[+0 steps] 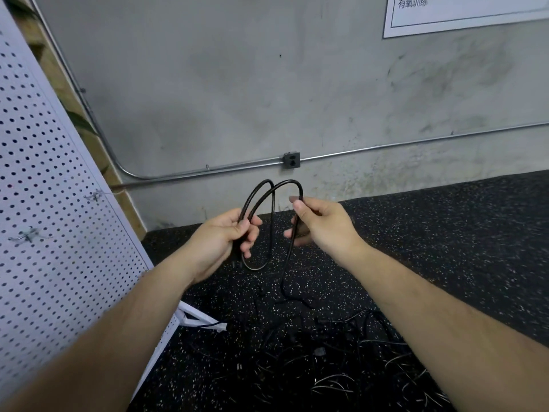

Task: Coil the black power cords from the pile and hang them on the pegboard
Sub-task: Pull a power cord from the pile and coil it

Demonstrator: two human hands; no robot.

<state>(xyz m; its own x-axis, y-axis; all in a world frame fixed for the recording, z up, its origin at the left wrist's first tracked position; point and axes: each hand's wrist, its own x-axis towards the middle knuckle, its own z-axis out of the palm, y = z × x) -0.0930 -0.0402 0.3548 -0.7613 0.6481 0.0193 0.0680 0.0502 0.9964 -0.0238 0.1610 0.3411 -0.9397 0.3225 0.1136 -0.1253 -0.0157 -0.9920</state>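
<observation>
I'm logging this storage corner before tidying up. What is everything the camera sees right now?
cord: one, black, looped between both hands
cord pile: one, black, on the floor below the hands
pegboard: one, white, left side
hooks: two, metal, on the pegboard
pipe: one, silver, along the wall
outlet box: one, grey, on the pipe
sign: one, white, top right
wall: one, grey, ahead
floor: one, black with speckles, below
left hand: one, grips the loops
right hand: one, pinches the cord
</observation>
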